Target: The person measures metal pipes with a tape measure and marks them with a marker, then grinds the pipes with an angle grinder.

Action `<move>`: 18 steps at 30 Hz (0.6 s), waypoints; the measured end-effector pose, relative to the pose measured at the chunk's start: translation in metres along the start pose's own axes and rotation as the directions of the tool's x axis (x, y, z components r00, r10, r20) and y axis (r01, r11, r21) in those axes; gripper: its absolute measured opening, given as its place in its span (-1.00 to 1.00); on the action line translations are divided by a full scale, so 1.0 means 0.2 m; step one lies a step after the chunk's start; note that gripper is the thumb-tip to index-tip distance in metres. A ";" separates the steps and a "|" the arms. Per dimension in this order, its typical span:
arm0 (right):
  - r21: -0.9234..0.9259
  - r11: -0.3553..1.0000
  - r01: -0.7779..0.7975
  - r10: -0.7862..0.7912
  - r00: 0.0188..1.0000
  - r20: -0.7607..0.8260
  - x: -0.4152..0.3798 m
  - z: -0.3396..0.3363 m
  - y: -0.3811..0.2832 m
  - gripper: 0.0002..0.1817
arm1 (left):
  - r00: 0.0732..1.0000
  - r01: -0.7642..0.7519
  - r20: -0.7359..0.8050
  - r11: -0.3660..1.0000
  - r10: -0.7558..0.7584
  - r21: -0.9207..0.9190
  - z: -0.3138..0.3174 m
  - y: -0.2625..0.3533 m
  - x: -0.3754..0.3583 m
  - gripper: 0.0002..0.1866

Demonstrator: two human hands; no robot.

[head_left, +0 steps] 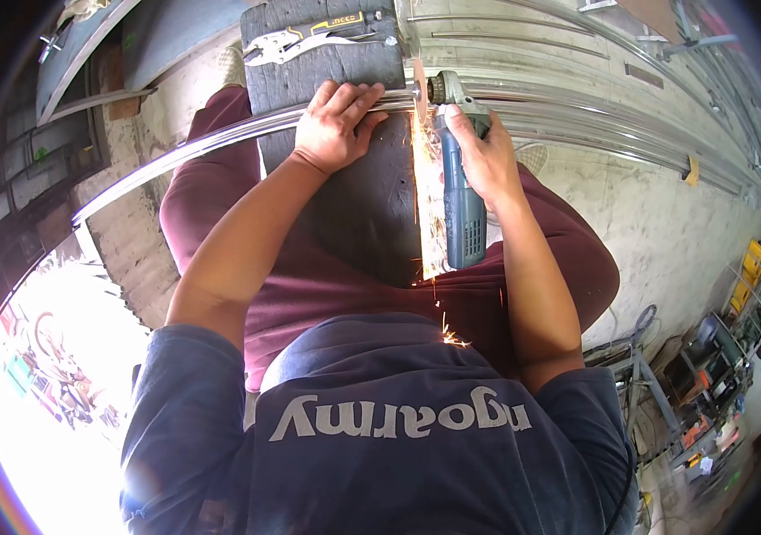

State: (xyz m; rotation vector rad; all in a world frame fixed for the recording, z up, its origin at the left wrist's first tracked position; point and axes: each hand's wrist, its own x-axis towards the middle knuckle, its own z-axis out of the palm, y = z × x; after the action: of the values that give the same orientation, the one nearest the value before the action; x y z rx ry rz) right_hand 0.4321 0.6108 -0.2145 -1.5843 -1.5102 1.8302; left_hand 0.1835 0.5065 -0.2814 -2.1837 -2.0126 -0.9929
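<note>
A long shiny metal tube lies across a dark, worn bench block between my legs. My left hand presses on the tube, its fingers wrapped over it left of the cutting disc. My right hand grips a blue-green angle grinder, held with its body pointing toward me. At the block's right edge the thin disc meets the tube. Bright orange sparks stream from there down toward my lap, some reaching my shirt.
Locking pliers with a yellow-marked tool lie at the block's far end. Several long metal tubes extend over the concrete floor to the right. Tools and a yellow case are at far right. Metal frames stand at upper left.
</note>
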 end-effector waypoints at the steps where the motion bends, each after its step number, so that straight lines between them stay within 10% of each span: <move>1: -0.008 1.000 0.003 -0.003 1.000 -0.005 0.01 0.00 0.01 -0.25 | 1.000 0.002 -0.002 1.000 -0.002 -0.001 0.00 0.00 0.00 -0.52; 18: 0.274 0.961 0.017 -0.047 0.993 0.104 0.03 -0.35 -0.07 -0.35 | 0.999 0.039 0.037 0.999 -0.040 0.028 -0.03 0.02 0.02 -0.52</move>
State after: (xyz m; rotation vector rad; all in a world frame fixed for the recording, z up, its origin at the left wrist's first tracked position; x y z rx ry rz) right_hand 0.4835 0.6560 -0.1963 -1.3432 -1.2505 2.0345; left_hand 0.1853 0.5071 -0.2738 -2.1732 -2.0802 -0.9304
